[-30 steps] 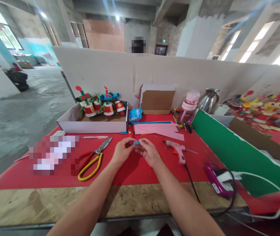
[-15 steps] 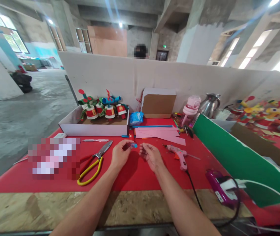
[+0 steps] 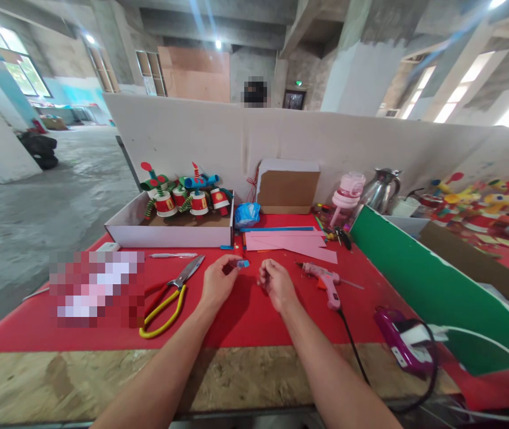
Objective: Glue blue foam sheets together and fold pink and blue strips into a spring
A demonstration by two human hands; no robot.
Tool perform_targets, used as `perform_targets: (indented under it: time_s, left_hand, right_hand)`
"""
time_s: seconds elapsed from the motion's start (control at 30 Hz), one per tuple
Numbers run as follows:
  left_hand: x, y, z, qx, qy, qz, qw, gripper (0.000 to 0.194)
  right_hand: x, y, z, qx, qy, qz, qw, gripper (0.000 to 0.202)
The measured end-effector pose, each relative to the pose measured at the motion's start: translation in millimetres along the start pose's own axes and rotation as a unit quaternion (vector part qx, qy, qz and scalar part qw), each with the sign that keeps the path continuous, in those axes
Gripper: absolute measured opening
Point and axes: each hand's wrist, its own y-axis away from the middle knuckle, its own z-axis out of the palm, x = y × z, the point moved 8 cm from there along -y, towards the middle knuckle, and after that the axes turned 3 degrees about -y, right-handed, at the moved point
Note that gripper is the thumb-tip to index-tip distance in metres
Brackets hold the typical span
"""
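Between thumb and forefinger my left hand (image 3: 219, 280) pinches a small blue piece with dark stripes (image 3: 242, 264), above the red table cover (image 3: 245, 322). My right hand (image 3: 276, 283) is just to the right of it, fingers curled and thumb against the forefinger; whether it holds anything is too small to tell. The two hands do not touch. Large scissors (image 3: 165, 307) with one yellow and one red handle lie left of my left hand. A pink glue gun (image 3: 326, 282) rests right of my right hand.
An open white box (image 3: 169, 236) with several cup figures stands at the back left. Pink paper strips (image 3: 281, 241) lie beyond my hands. On the right are a green panel (image 3: 415, 286) and a purple power strip (image 3: 400, 342) with cables. A person's head shows behind the partition (image 3: 183, 131).
My right hand has drawn slightly to the right, away from the blue piece, and its fingers have curled in more. My left hand is almost unchanged.
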Motion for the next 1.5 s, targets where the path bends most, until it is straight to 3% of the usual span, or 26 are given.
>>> perform_targets:
  time_s: [0.63,0.73,0.87,1.0,1.13,1.27,1.4,1.5]
  left_hand:
    - [2.5,1.8,0.5,-0.002,-0.029,-0.012,1.0,0.016]
    - [7.2,2.3,-1.2,0.003,-0.048,0.014,0.999,0.018]
    - [20.3,5.3,-6.6,0.031,-0.091,0.082,0.992,0.02]
    - [30.1,9.7,-6.5,0.032,-0.138,0.123,0.982,0.023]
    - [34.8,13.7,-2.1,0.024,-0.181,0.149,0.972,0.024]
    - [35.8,16.5,5.7,-0.002,-0.209,0.159,0.965,0.021]
    - [32.0,13.4,6.7,-0.015,-0.135,0.137,0.981,0.035]
    - [18.1,4.8,-1.7,0.008,-0.038,0.06,0.997,0.029]
  right_hand:
    - [-3.6,5.8,3.0,0.027,0.082,-0.013,0.996,0.041]
    - [-10.6,5.2,2.9,0.031,0.142,-0.059,0.988,0.047]
    - [-20.2,4.1,-3.0,0.05,0.152,-0.104,0.982,0.034]
    - [-10.5,1.7,-7.5,0.051,0.099,-0.03,0.993,0.041]
    - [8.1,5.2,7.7,-0.021,0.034,0.077,0.996,0.042]
    - [11.8,9.9,18.0,-0.068,0.039,0.085,0.993,0.038]
    - [4.0,7.7,11.0,-0.048,0.069,0.04,0.996,0.034]
    - [-3.3,4.3,4.5,-0.021,0.121,0.003,0.992,0.029]
